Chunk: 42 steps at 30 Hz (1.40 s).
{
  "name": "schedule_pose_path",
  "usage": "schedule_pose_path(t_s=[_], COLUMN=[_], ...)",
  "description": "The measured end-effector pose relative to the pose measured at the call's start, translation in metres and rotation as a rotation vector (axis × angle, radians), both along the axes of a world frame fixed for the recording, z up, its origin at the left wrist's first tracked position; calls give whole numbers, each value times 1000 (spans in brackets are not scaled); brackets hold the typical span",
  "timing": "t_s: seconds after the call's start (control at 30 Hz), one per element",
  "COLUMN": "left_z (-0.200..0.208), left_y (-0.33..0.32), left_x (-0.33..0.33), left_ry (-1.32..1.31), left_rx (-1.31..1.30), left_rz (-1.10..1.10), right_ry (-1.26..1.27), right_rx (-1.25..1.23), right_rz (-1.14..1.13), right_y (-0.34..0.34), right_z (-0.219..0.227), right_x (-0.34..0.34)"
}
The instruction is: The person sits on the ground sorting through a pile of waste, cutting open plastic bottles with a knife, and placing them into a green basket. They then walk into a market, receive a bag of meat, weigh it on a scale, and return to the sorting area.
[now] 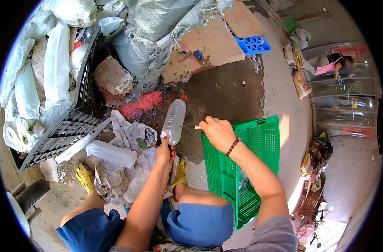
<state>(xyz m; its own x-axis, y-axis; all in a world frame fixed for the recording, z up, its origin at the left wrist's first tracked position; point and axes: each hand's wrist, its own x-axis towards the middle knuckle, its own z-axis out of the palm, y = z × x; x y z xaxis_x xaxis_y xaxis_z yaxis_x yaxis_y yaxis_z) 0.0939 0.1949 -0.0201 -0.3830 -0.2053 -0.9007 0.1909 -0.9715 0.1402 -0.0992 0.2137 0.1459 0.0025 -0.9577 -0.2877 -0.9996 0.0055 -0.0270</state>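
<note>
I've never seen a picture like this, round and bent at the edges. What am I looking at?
No machine here: these are a person's bare hands. The one picture comes from a wide fisheye camera on that person's head, looking down, so edges bend. The left hand holds a clear ribbed bottle by its near end. The right hand pinches a slim tool with a white end; I can't tell what kind. Red netting and cardboard lie on the ground ahead. A green basket is to the right, and a black crate piled with plastic bags to the left.
</note>
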Motion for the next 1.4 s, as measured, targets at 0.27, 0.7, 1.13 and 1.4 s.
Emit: schedule_pose_path(t_s=[0.27, 0.7, 1.13, 1.4], left_z=[-1, -2, -11, 1], left_y=[-9, -6, -36, -41], left_x=[4, -7, 9, -1], left_ry=[19, -71, -24, -35], left_rx=[40, -132, 15, 29], left_rz=[43, -64, 40, 19], right_ry=[-139, 94, -15, -39], right_rx=[165, 300, 160, 186], right_rz=[-263, -120, -182, -149], right_y=[-9, -27, -45, -59], right_z=[25, -27, 1, -91], right_x=[18, 18, 7, 0])
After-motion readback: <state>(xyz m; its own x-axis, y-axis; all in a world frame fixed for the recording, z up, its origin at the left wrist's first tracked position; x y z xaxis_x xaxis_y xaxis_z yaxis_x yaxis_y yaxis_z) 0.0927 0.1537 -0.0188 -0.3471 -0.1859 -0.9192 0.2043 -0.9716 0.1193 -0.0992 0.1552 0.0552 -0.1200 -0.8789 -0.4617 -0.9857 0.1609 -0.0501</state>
